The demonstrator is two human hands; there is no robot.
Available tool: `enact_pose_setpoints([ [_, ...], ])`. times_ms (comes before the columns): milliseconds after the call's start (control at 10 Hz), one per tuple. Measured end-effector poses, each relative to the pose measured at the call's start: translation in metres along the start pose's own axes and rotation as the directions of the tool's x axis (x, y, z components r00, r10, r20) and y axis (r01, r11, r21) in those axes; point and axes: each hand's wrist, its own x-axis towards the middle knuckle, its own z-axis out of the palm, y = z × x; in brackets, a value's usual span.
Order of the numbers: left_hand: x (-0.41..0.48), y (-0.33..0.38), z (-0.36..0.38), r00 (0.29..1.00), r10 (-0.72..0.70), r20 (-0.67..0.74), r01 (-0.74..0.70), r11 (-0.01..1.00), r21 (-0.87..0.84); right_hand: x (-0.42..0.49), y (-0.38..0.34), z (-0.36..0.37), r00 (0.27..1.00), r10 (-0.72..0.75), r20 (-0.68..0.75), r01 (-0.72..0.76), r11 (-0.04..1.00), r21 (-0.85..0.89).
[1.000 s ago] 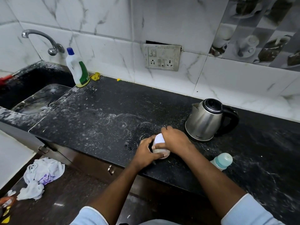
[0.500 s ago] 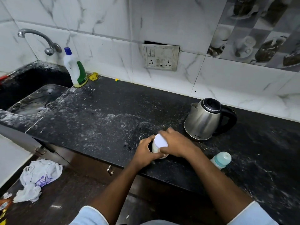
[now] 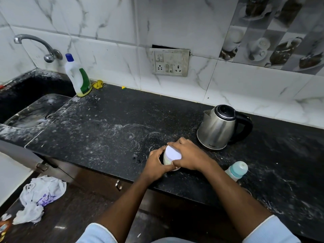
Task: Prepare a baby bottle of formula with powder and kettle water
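A black speckled stone bench [image 3: 122, 120] carries a steel electric kettle [image 3: 217, 130] toward the wall. Near the front edge, the left hand [image 3: 156, 163] wraps the small white powder jar [image 3: 166, 160] and the right hand [image 3: 191, 156] grips its flat white lid [image 3: 173, 153]; a teal-capped baby bottle [image 3: 236, 170] sits to their right

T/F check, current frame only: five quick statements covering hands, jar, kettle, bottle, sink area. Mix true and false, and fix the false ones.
1. The left hand and right hand both grip the white jar. True.
2. The kettle has its lid open. False: the lid is shut.
3. The baby bottle is left of the jar. False: it is to the jar's right, near the counter's front edge.
4. The detergent bottle stands beside the sink. True.
5. The baby bottle has its cap on. True.
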Motion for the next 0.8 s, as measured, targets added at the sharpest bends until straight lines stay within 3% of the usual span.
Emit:
enact_pose_setpoints([
  [400, -0.004, -0.001, 0.003, 0.999, -0.047, 0.004, 0.046, 0.998, 0.05, 0.001, -0.005, 0.014, 0.995, 0.078, -0.066, -0.08, 0.997, -0.021],
  [500, -0.001, -0.001, 0.001, 1.0, -0.014, 0.022, 0.012, 0.995, 0.1, -0.003, 0.0, 0.021, 0.996, 0.072, -0.061, -0.071, 0.997, 0.026],
  [700, 0.008, 0.003, -0.013, 0.993, 0.051, 0.102, -0.076, 0.963, 0.26, -0.031, 0.01, 0.027, 0.996, 0.074, -0.038, -0.06, 0.956, 0.288],
  [800, 0.007, 0.008, -0.022, 0.985, 0.029, 0.169, -0.079, 0.95, 0.302, -0.044, 0.016, 0.02, 0.986, 0.107, -0.131, -0.063, 0.95, 0.305],
])
